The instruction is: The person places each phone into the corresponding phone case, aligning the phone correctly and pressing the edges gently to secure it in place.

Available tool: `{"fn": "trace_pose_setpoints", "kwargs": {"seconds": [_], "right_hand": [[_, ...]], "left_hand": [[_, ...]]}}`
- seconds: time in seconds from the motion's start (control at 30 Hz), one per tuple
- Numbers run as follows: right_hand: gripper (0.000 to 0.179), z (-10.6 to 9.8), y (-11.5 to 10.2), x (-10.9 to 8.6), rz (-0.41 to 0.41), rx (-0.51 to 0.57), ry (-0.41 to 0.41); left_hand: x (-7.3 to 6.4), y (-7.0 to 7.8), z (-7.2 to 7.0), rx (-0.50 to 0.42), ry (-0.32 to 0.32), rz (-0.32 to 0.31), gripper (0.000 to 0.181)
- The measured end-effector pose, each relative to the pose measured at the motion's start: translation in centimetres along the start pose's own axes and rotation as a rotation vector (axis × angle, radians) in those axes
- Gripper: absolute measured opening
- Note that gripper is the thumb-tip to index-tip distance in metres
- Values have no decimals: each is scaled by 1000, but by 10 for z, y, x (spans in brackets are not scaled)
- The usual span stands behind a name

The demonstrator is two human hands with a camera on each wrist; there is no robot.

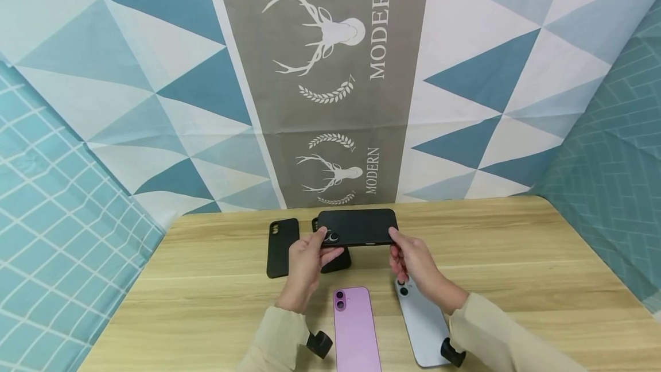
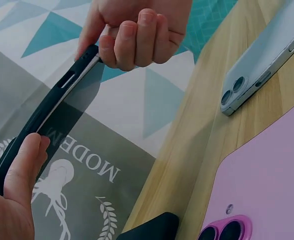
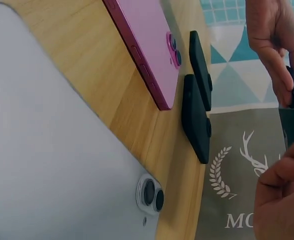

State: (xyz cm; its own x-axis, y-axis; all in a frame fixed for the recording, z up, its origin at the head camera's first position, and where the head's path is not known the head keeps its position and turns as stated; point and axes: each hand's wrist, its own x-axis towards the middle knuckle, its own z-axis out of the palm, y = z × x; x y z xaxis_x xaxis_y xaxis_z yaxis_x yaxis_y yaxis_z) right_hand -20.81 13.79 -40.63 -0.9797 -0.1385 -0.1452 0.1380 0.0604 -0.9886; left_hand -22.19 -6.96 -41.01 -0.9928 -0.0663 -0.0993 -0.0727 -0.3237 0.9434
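Note:
A phone in a black case (image 1: 361,226) is held up sideways above the far part of the table, its back with the camera lenses toward the head view. My left hand (image 1: 304,263) pinches its left end, thumb beside the lenses. At the other end, my right hand (image 1: 417,263) grips the corner between thumb and fingers. The left wrist view shows the case edge (image 2: 47,110) with a slot in it and a thin bright line of the phone along it. Most of the screen side is hidden from the head view.
Two black phone cases (image 1: 282,248) (image 1: 337,262) lie behind and below the hands. A pink phone (image 1: 356,326) lies on the wooden table (image 1: 206,314) between the forearms. Under the right forearm lies a silver-white phone (image 1: 423,323). Patterned cloth (image 1: 320,131) hangs behind the table.

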Motion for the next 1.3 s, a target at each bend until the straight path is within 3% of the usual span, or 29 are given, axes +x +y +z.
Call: {"fn": "trace_pose_setpoints", "kwargs": {"seconds": [0.13, 0.3, 0.57, 0.7, 1.0, 1.17, 1.3], "right_hand": [[48, 3, -1, -1, -4, 28, 35], [48, 2, 0, 1, -3, 68, 12], [45, -1, -1, 6, 16, 99, -172], [42, -2, -3, 7, 20, 158, -218], [41, 3, -13, 7, 78, 351, -161], [41, 7, -13, 6, 79, 396, -139], [41, 9, -11, 4, 75, 411, -155]], "left_hand": [[-2, -1, -1, -13, 5, -18, 29], [-4, 0, -3, -26, -1, -16, 25], [-5, 2, -2, -67, -28, -25, 23], [-5, 3, -2, -73, -45, -32, 28], [-5, 4, 5, -118, -116, -40, 41], [-9, -1, 14, -104, -212, -107, 41], [-12, -5, 22, -88, -244, -109, 46]]}}
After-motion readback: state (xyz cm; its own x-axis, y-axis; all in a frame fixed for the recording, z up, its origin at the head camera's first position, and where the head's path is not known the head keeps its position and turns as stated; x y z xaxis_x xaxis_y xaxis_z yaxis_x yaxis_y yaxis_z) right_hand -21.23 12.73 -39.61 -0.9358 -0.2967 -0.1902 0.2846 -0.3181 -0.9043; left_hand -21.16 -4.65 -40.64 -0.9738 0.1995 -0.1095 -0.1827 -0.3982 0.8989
